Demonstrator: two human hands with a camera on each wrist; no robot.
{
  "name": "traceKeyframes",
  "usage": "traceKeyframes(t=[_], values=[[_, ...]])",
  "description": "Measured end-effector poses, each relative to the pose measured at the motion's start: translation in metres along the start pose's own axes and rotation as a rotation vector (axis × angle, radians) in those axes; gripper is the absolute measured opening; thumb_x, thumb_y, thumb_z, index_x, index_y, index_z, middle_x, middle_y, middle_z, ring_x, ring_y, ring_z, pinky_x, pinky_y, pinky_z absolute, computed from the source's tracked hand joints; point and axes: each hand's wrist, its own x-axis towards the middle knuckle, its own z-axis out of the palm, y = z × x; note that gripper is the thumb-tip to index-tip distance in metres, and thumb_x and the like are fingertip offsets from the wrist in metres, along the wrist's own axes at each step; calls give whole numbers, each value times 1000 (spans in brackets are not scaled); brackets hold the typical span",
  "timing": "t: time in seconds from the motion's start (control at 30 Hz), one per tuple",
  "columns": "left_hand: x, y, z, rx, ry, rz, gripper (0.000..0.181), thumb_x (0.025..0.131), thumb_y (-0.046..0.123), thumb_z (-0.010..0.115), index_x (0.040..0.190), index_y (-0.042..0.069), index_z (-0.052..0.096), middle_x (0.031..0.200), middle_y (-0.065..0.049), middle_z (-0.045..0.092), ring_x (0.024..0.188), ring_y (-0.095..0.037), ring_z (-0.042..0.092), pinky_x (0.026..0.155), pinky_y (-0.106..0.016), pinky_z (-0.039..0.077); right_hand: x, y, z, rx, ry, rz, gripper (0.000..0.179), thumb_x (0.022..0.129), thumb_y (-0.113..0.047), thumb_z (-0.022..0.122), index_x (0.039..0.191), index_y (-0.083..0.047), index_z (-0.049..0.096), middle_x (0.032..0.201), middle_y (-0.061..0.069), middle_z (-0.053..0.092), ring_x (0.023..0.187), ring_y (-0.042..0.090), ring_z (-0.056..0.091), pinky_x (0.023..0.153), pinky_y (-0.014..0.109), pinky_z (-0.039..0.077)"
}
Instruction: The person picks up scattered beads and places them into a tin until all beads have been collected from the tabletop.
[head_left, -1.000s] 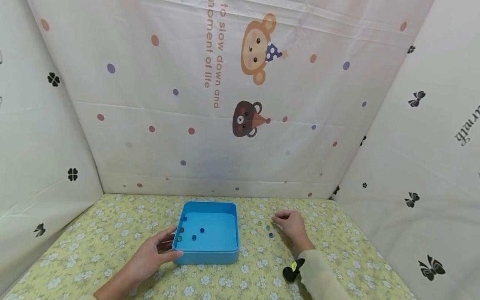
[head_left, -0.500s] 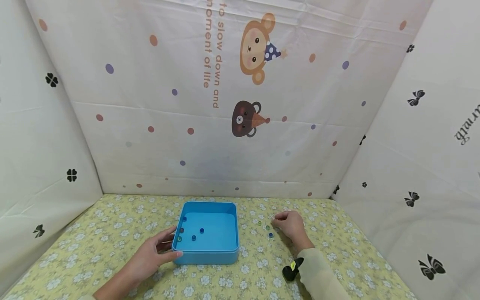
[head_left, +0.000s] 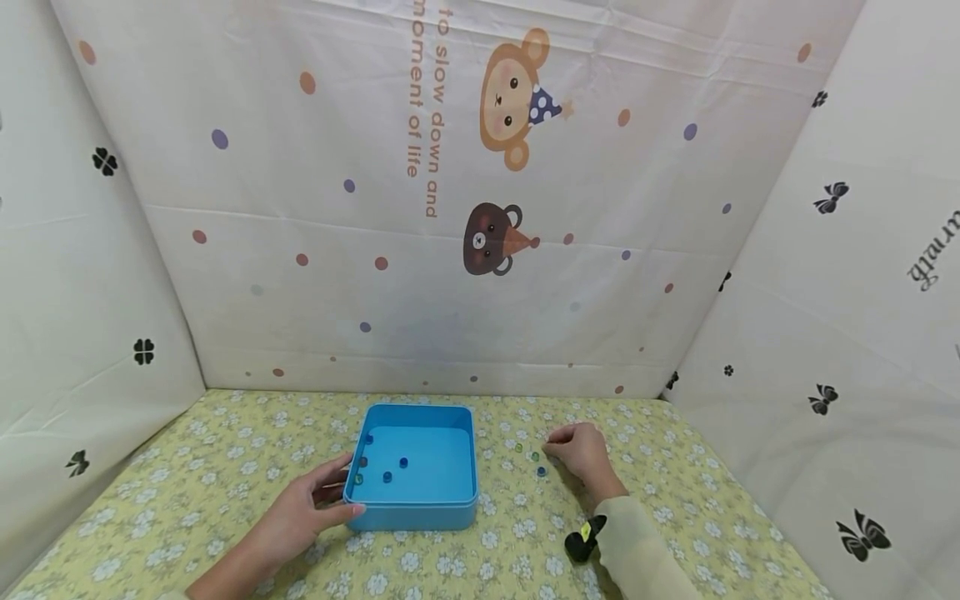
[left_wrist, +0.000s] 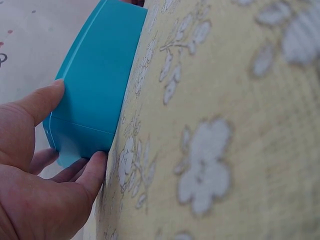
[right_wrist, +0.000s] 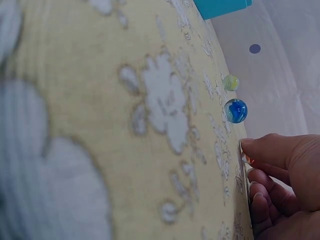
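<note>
A blue square box (head_left: 412, 517) stands on the table with several glass marbles inside, among them a dark blue marble (head_left: 403, 462). My left hand (head_left: 302, 508) grips its near left corner, thumb at the front wall and fingers along the left side. To the right of the box, my right hand (head_left: 585, 452) rests low at the cloth. In the right wrist view, its thumb and index finger pinch an orange-tinted clear marble (right_wrist: 247, 159), mostly hidden by them. Close by lie a blue swirled marble (right_wrist: 236, 110) and two greenish marbles, one a yellow-green marble (head_left: 519, 447).
A yellow flowered cloth (head_left: 247, 450) covers the table. Behind it hangs a white printed curtain (head_left: 420, 350), with more white cloth at the left and right sides. A black strap piece with a yellow mark (head_left: 585, 537) is by the right sleeve.
</note>
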Motion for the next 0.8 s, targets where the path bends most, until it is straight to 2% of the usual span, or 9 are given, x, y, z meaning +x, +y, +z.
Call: traceKeyframes(t=[0.23,0.5,0.8], values=[[0,-1,0,-3,8,-9,87,93,25,79,162,5,29,153,-33,44,137,-51,50,97,-41,69,1,1,-1,-31,3,-9,8,89,-13,81,94,-6,82,100,11,76,82,20,69,65,36,68],[-1,1,0,-4,5,-4,88,93,25,79,162,6,29,153,-34,43,137,-52,49,97,-39,69,-2,0,-3,-48,8,-3,10,89,-16,81,94,-7,82,103,11,76,79,18,69,61,35,67],[-1,0,1,-6,11,0,89,92,26,80,162,5,29,152,-34,44,137,-53,49,97,-40,68,-8,-5,-5,5,39,18,11,91,-19,80,95,-8,81,96,7,77,79,17,69,61,34,66]])
